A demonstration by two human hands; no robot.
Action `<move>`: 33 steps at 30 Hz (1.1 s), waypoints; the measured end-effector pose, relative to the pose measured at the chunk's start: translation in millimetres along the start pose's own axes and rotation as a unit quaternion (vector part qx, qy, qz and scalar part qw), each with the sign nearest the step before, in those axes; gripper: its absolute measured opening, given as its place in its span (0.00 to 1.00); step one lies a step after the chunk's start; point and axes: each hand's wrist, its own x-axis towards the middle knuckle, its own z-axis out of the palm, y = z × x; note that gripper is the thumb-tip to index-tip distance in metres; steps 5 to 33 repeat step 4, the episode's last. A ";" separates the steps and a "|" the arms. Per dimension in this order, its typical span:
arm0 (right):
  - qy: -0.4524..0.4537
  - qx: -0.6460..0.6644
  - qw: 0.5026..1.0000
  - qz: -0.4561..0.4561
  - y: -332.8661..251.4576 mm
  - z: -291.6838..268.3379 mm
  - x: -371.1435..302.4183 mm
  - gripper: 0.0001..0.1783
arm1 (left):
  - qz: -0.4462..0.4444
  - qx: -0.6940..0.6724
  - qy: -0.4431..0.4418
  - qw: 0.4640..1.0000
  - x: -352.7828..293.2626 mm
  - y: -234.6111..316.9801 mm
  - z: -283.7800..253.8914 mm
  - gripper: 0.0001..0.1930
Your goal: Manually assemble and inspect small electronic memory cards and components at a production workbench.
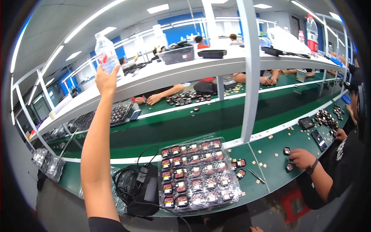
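Observation:
My left hand [107,80] reaches up to the white shelf, its fingers wrapped round a clear plastic bottle [104,48] with a red-marked label. Whether the bottle's base touches the shelf I cannot tell. At the lower edge a bit of skin [255,229] seems to be my right hand; too little shows to read its fingers. On the green bench before me lies a clear plastic tray [230,196] with rows of small black square parts [181,186] with red and yellow markings. A few loose parts [240,162] sit beside its right edge.
Left of the tray are a black mesh-sided device [150,189], a coiled cable [123,185] and clear packaging. A pen-like tool [256,176] lies to the right. A co-worker's hand [303,159] handles a small part there. A shelf post [251,73] rises behind the bench.

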 end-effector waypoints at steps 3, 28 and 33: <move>0.061 0.072 0.995 -0.042 -5.3 5.9 -11.0 0.50 | -0.017 0.017 -0.002 1.000 -4.9 -5.3 37.3 0.44; 0.065 0.078 0.994 -0.028 -1.9 10.4 -19.9 0.50 | -0.016 0.023 -0.035 0.999 -2.4 -16.9 50.8 0.44; 0.065 0.078 0.994 -0.028 -1.9 10.4 -19.9 0.50 | -0.016 0.023 -0.035 0.999 -2.4 -16.9 50.8 0.44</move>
